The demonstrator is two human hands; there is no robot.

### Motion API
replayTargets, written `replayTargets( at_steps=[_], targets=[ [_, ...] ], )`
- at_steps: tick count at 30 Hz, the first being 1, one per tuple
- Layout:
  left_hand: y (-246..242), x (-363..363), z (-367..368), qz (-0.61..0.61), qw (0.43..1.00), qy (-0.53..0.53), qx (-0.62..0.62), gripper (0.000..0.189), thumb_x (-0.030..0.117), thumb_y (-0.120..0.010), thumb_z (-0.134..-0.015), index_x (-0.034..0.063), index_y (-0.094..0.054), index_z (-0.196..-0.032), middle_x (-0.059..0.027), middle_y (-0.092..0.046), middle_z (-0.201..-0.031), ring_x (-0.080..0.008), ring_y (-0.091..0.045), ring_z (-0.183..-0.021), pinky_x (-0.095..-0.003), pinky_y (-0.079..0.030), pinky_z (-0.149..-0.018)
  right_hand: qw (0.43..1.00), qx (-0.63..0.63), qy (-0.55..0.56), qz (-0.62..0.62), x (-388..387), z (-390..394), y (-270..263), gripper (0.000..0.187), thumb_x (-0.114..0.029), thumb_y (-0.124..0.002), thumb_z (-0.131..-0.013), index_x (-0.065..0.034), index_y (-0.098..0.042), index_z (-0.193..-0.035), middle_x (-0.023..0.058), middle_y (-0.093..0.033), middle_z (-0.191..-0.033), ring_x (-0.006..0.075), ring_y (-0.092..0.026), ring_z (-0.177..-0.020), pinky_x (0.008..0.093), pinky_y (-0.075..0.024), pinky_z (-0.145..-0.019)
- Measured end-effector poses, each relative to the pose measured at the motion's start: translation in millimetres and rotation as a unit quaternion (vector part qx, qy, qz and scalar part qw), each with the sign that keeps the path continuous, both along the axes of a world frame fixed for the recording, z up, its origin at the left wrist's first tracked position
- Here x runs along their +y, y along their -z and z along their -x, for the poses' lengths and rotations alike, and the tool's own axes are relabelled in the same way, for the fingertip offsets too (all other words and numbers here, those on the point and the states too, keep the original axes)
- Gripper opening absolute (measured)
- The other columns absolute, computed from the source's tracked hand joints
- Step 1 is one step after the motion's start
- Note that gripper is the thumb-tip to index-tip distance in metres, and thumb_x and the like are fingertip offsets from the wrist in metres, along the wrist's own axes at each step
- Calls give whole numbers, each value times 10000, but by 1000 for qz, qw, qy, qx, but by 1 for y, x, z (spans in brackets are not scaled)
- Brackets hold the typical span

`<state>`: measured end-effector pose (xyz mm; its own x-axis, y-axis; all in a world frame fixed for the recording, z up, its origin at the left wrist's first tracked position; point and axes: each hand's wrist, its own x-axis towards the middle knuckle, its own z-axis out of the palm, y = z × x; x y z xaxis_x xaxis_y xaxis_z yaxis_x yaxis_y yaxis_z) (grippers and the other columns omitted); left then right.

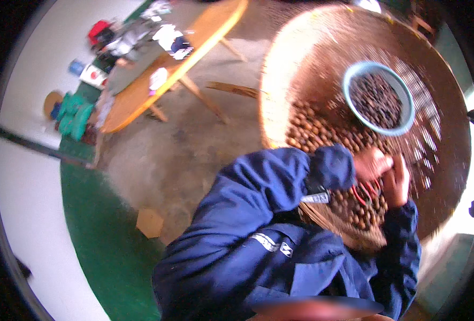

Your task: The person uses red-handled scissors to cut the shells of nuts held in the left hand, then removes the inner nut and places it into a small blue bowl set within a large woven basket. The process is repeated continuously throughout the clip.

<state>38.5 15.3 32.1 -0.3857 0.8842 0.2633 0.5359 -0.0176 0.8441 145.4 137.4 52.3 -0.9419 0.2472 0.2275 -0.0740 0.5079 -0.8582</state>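
Note:
A big round woven basket tray [277, 80] holds many round brown nuts or seeds [309, 128]. Inside it, a light blue plastic bowl [347, 94] is filled with darker, shrivelled-looking pieces [375, 100]. My left hand [371, 163] and my right hand [397, 180] meet above the nuts, just below the bowl, fingertips together. Whether something small is between the fingers is blurred. A tool with red handles [359, 196], of a kind I cannot make out, shows just below the hands; whether it lies on the nuts or touches a hand is unclear.
To the left stands a wooden table [140, 102] with papers or cloths on it. Green bundles [74, 116] and a white container [93, 76] are by the wall. On the floor are a strip of wood [233, 89] and a flat tan piece [149, 222].

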Motion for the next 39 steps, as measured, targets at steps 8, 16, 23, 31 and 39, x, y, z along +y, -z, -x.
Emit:
replayTargets(
  at_steps=[8,16,23,31,39],
  targets=[
    [-22,-16,26,170,778,109,-595,443,530,-377,-982,161,-416,-738,33,-351,-497,-104,-333,-336,-261,-298,-309,929,-94,-18,357,24,0,-1,118,-137,-464,-883,-56,-546,-856,2,-443,-614,75,-379,-502,240,-299,-442],
    [-45,-18,17,126,774,110,-611,433,504,-378,-987,138,-462,-771,35,-353,-528,-99,-322,-363,-252,-300,-330,880,-115,-67,456,16,1,-22,144,-192,-538,-907,-64,-589,-949,-33,-493,-673,51,-436,-529,203,-335,-454],
    [-17,-11,22,56,948,88,-302,400,439,-475,-969,73,-623,-1037,-73,-629,-827,-157,-598,-691,-319,-474,-572,971,-142,-26,191,12,3,-22,272,-262,-626,-884,-11,-612,-988,27,-628,-864,110,-559,-752,272,-472,-657],
    [-12,-9,18,161,946,11,-280,449,384,-469,-989,-12,-662,-901,-75,-622,-692,-152,-576,-585,-334,-467,-533,957,-120,-32,263,12,4,6,159,-30,-467,-903,-4,-534,-1045,38,-604,-897,111,-583,-793,255,-480,-710],
    [-6,-9,5,107,990,-31,-85,466,374,-411,-992,-5,-665,-900,-229,-666,-816,-360,-657,-745,-455,-484,-674,948,-81,-24,306,19,3,31,249,49,-385,-814,-13,-538,-1000,16,-571,-901,82,-547,-781,229,-461,-664]
  ],
)
